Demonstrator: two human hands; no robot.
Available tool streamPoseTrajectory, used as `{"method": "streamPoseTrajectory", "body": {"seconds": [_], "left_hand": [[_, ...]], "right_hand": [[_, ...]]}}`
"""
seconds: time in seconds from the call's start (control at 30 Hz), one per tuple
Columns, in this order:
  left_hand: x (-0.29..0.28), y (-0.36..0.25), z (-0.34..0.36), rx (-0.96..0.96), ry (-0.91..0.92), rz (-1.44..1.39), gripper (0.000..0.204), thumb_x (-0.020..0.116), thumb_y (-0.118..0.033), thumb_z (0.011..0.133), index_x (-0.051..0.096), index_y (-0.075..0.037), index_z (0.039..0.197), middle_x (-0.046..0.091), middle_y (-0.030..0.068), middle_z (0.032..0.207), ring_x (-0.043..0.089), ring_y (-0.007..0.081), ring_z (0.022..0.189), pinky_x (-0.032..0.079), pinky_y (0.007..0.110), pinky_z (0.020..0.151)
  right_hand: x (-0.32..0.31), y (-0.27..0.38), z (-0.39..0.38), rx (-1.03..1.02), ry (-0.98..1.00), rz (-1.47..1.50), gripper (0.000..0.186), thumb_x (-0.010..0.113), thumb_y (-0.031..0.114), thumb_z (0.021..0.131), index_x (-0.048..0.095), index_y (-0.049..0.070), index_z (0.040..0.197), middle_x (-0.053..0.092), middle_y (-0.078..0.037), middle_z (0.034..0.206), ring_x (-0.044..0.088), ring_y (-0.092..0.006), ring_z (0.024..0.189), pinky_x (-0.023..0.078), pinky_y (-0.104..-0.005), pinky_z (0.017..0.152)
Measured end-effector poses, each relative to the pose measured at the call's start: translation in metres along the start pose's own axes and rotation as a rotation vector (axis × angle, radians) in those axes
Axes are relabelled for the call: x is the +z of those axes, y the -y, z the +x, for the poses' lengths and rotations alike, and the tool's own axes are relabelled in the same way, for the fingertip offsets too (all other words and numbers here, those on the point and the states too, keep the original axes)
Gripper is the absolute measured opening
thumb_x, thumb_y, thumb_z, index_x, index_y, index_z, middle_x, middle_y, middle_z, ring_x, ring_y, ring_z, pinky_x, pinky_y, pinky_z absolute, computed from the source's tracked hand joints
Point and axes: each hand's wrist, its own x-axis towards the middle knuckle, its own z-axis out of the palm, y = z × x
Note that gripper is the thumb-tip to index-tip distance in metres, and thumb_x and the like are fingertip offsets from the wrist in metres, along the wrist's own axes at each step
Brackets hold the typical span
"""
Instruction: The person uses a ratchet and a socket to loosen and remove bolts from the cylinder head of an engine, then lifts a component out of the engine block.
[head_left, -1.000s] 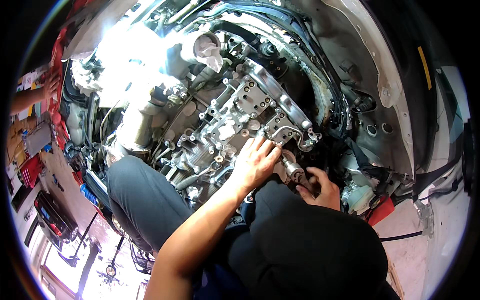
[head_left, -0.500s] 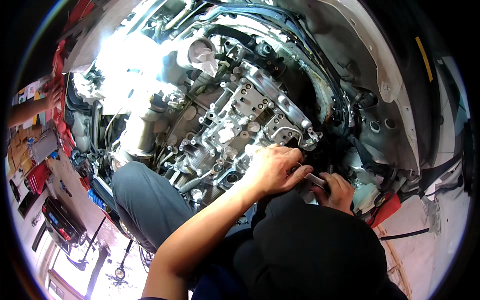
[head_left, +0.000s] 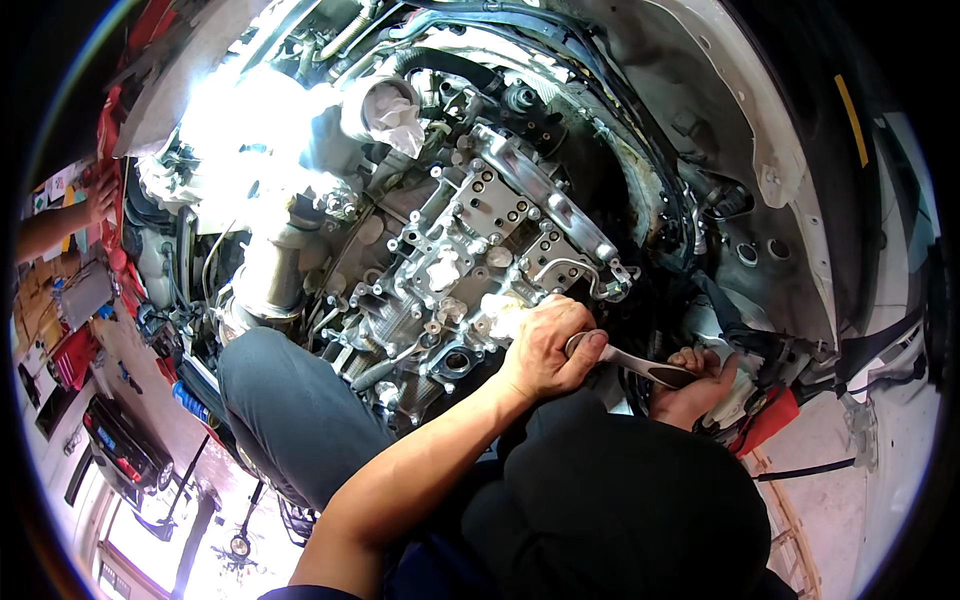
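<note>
My left hand [head_left: 550,345] is closed around the head end of a ratchet wrench [head_left: 632,362] at the near right side of an opened engine [head_left: 480,260]. The ratchet's handle slants down to the right, its dark grip end lying in my right hand [head_left: 695,388], whose fingers curl over it. What sits under the ratchet head is hidden by my left hand. A bent metal pipe [head_left: 567,263] and a long silver rail [head_left: 550,195] lie just beyond. My right forearm is covered by a large dark rounded shape [head_left: 640,500].
Crumpled white material [head_left: 395,125] plugs a round duct beside a glaring light [head_left: 255,110]. Hoses and cables [head_left: 640,110] run along the bay's right side. My knee [head_left: 295,390] is at the engine's near left. Another person's arm [head_left: 55,225] shows far left.
The ratchet's handle has swung right and shows more of its length. My right hand has moved right with it and turned, baring its palm. My left hand stays at the head.
</note>
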Motion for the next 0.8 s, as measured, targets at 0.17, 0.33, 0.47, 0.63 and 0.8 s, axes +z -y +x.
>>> {"method": "streamPoseTrajectory", "body": {"seconds": [0.17, 0.33, 0.47, 0.63, 0.8], "left_hand": [[0.002, 0.000, 0.000, -0.041, -0.065, -0.061, 0.025, 0.063, -0.025, 0.087, 0.056, -0.003, 0.076, 0.054, 0.0121, 0.067, 0.054, 0.0331, 0.064, 0.043, 0.039, 0.065], [0.007, 0.000, -0.001, -0.061, -0.053, -0.025, 0.031, 0.067, -0.030, 0.085, 0.056, -0.002, 0.084, 0.055, 0.0139, 0.074, 0.055, 0.0334, 0.071, 0.044, 0.040, 0.067], [0.008, 0.005, -0.007, -0.076, -0.072, -0.009, 0.034, 0.065, -0.035, 0.088, 0.057, -0.001, 0.088, 0.056, 0.0147, 0.077, 0.056, 0.0338, 0.075, 0.045, 0.041, 0.068], [0.009, 0.008, -0.006, -0.054, -0.098, -0.022, 0.036, 0.061, -0.037, 0.090, 0.057, -0.002, 0.086, 0.056, 0.0142, 0.075, 0.056, 0.0335, 0.072, 0.044, 0.040, 0.066], [-0.010, 0.013, -0.002, 0.059, 0.069, -0.005, 0.044, 0.046, -0.042, 0.094, 0.056, -0.001, 0.081, 0.054, 0.0157, 0.070, 0.057, 0.0345, 0.066, 0.045, 0.040, 0.062]], "right_hand": [[0.030, 0.003, 0.008, -0.177, 0.150, -0.033, 0.041, 0.053, 0.038, 0.097, 0.045, 0.013, 0.066, 0.037, 0.001, 0.060, 0.038, -0.0116, 0.053, 0.036, -0.0282, 0.053], [0.041, 0.008, 0.007, -0.092, 0.113, -0.053, 0.034, 0.057, 0.028, 0.096, 0.042, 0.015, 0.068, 0.035, 0.003, 0.057, 0.037, -0.0104, 0.051, 0.034, -0.0279, 0.052], [0.045, 0.005, 0.011, -0.166, 0.145, -0.089, 0.034, 0.055, 0.029, 0.097, 0.042, 0.015, 0.069, 0.035, 0.003, 0.057, 0.037, -0.0103, 0.050, 0.035, -0.0277, 0.052], [0.043, 0.006, 0.004, -0.176, 0.166, -0.036, 0.034, 0.056, 0.029, 0.096, 0.042, 0.014, 0.068, 0.035, 0.002, 0.058, 0.037, -0.0110, 0.053, 0.034, -0.0282, 0.054], [-0.025, -0.015, 0.010, -0.070, 0.035, -0.063, 0.030, 0.063, 0.033, 0.090, 0.051, 0.009, 0.075, 0.045, -0.002, 0.067, 0.041, -0.0144, 0.058, 0.039, -0.0317, 0.059]]}}
